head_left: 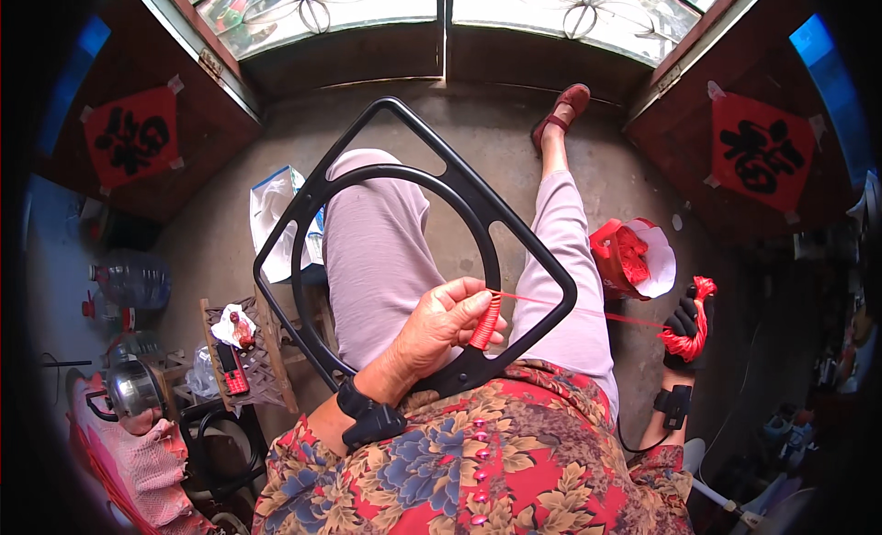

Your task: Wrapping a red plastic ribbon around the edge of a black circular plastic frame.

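Frame [470,190] on the lap, over the left leg [381,250]. Left hand [432,328] at the frame's right side, toward the body, on cord [486,325] wound around it. Cord runs right to the right hand [684,328], well apart from the frame. Right of frame, before reaching that hand — container [663,259], bundle [632,250] inside. Left of frame — stand [266,369], phone [232,369] on it; farther left, pot [136,397], bottle [136,282]. Beyond frame: doors [349,62].

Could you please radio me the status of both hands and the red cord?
Left hand pinching red coil on black frame. Gloved right hand gripping red bundle. Taut strand between; no snag visible.
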A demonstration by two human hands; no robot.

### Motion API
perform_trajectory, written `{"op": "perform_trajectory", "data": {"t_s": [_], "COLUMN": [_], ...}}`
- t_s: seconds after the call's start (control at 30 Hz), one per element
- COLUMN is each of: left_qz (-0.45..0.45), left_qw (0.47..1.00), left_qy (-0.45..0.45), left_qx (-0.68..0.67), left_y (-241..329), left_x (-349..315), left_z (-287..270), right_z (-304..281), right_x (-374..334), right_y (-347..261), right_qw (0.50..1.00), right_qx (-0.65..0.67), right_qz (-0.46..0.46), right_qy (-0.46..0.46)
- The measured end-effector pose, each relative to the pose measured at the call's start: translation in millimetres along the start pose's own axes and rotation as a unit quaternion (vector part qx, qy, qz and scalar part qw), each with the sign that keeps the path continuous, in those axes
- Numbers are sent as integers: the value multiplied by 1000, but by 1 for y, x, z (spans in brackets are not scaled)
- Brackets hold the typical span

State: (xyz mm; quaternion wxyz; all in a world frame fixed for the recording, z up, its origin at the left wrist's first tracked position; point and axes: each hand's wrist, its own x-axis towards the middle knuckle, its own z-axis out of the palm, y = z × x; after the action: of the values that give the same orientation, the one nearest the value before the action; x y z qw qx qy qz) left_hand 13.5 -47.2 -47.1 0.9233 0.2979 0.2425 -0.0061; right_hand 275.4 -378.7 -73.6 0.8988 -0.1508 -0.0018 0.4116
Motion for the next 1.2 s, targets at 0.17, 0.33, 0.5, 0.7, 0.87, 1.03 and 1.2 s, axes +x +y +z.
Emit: {"op": "perform_trajectory", "data": {"t_s": [0.17, 0.33, 0.5, 0.7, 0.87, 1.03, 1.2], "left_qz": [27, 11, -27, -55, 46, 122, 107], "left_qw": [999, 1000, 999, 998, 994, 991, 989], "left_qy": [20, -3, -14, 0, -73, -54, 13], "left_qx": [-10, 1, -24, -29, -74, 32, 102], "left_y": [-2, 1, -4, -6, -20, -14, -20], "left_x": [-1, 2, 5, 2, 0, 2, 7], "left_z": [0, -1, 0, -1, -15, -8, -8], "right_z": [-2, 37, 60, 65, 59, 71, 89], "right_x": [17, 58, 117, 104, 88, 90, 98], "right_y": [26, 102, 196, 237, 229, 226, 223], "right_qw": [966, 752, 837, 925, 933, 929, 923], "right_qx": [-201, -642, -537, -344, -177, -95, -135], "right_qz": [-5, -59, -85, 160, 312, 356, 343], "right_qy": [164, 135, 62, -22, 35, -19, -109]}}
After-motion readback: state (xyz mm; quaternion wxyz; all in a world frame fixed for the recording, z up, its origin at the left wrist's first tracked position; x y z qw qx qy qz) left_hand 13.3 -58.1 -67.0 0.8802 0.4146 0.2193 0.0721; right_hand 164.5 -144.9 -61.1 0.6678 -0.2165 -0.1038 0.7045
